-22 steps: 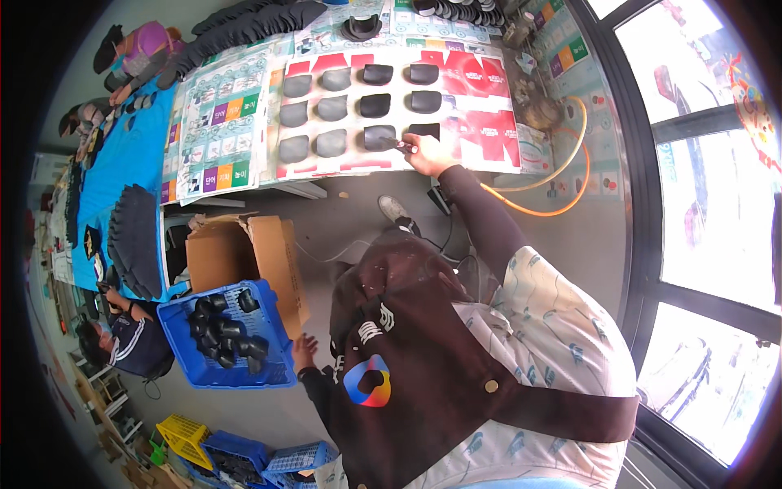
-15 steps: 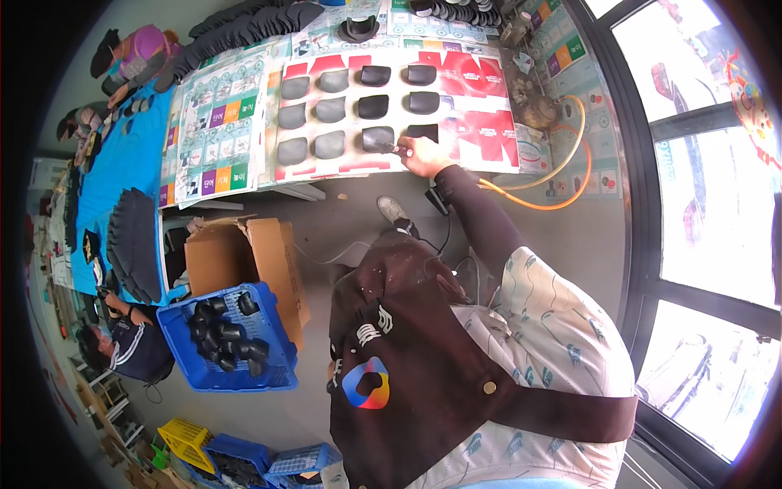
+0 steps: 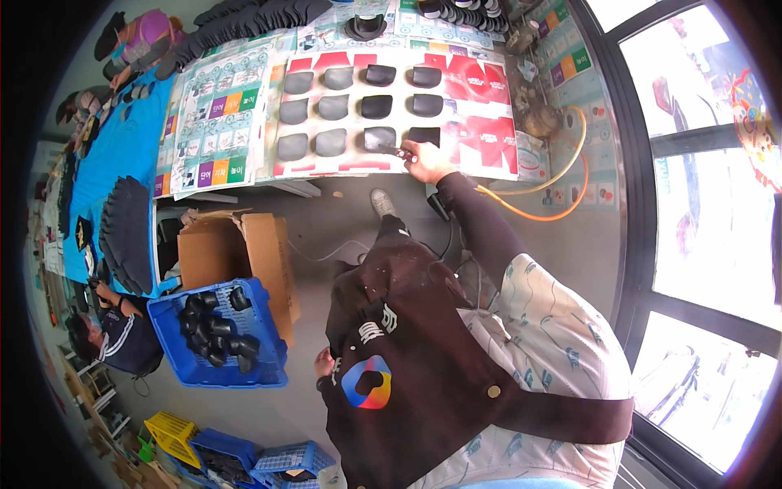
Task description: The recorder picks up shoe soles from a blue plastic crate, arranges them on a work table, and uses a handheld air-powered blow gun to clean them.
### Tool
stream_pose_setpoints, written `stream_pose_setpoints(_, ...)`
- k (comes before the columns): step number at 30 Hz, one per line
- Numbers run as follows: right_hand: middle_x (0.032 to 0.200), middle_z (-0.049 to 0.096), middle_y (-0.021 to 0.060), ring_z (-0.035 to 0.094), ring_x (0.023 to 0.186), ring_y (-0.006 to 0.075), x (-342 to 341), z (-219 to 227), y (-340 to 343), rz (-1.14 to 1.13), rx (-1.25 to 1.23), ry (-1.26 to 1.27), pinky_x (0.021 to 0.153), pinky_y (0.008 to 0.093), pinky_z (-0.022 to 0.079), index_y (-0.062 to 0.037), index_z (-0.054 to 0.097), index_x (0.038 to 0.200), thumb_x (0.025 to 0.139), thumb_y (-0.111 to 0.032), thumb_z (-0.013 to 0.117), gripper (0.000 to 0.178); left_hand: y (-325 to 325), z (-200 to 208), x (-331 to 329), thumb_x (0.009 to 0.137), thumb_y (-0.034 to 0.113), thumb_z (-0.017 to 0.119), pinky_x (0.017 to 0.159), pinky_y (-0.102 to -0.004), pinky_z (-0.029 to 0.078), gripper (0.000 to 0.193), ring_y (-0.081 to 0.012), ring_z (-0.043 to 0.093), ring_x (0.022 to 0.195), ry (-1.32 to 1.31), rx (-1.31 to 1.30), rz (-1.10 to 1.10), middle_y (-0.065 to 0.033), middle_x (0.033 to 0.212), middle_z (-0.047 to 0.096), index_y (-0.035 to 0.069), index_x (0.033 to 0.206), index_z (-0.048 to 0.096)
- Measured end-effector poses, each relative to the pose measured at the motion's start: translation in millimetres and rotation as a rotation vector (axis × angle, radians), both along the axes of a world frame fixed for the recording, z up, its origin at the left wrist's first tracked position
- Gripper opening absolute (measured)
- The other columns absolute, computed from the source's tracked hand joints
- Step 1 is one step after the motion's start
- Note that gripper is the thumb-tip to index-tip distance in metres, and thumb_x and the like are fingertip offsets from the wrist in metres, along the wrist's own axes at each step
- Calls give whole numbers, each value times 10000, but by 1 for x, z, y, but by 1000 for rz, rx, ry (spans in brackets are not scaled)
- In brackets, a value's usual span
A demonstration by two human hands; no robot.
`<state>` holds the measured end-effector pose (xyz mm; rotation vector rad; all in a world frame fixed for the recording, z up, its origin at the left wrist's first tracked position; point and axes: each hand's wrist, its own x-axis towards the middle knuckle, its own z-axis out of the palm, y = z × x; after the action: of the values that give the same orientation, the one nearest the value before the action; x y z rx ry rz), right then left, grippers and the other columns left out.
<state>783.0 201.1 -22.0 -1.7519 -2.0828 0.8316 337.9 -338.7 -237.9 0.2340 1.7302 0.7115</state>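
My right hand [image 3: 429,162] is closed around a slim dark spray gun [image 3: 404,154] at the table's near edge. Its tip points left, at the near edge of a curved dark pad [image 3: 380,138] with a greyish, mottled face. Just behind my fingers lies a blacker pad [image 3: 424,136]. Several such pads sit in rows on a red and white sheet [image 3: 476,138]; those on the left, like one grey pad [image 3: 331,143], look paler. My left hand [image 3: 324,363] hangs low beside the apron, mostly hidden, its fingers unclear.
Yellow and orange hoses [image 3: 583,155] loop at the table's right end. A blue crate [image 3: 269,368] of black curved pieces stands lower left, by a cardboard box [image 3: 269,253]. Beyond them another person [image 3: 130,341] works at a blue-covered table [image 3: 114,159]. Windows line the right side.
The view has shifted slightly. My right hand and the spray gun stay by the near row, the tip a little lower on the same pad. My left hand has come partly into view.
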Motion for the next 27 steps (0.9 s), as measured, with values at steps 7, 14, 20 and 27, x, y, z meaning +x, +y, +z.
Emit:
stream_pose_setpoints(7, 882, 690, 252, 670, 888, 456, 7, 3, 1, -15, -26, -50, 784, 537, 519, -97, 675, 1062, 867, -196, 586, 236, 11, -19, 1, 926, 185, 636, 671, -352, 542, 478, -218, 652, 818, 12, -15, 26, -125, 1118, 683, 71, 1386, 578)
stream_pose_setpoints(14, 870, 686, 245, 668, 880, 450, 24, 1, 5, 71, 3, -51, 773, 526, 520, -73, 663, 1052, 864, -188, 586, 233, 22, -16, 3, 932, 159, 626, 740, -359, 552, 418, -243, 673, 888, 228, 96, -319, -138, 1121, 695, 63, 1339, 606)
stream_pose_setpoints(20, 810, 677, 228, 669, 815, 441, 33, -4, 13, 114, 22, -125, 735, 518, 522, -71, 658, 1014, 868, -208, 643, 201, 39, -19, 1, 938, 137, 617, 798, -365, 561, 370, -264, 692, 948, 475, 318, -694, -150, 1124, 706, 57, 1299, 629)
stream_pose_setpoints(27, 797, 670, 242, 670, 791, 442, 31, 5, 26, 146, 20, -92, 715, 531, 522, -86, 679, 1004, 854, -188, 634, 187, 60, -19, 2, 927, 89, 604, 900, -373, 552, 345, -302, 691, 1044, 613, 420, -887, -165, 1150, 706, 50, 1267, 654)
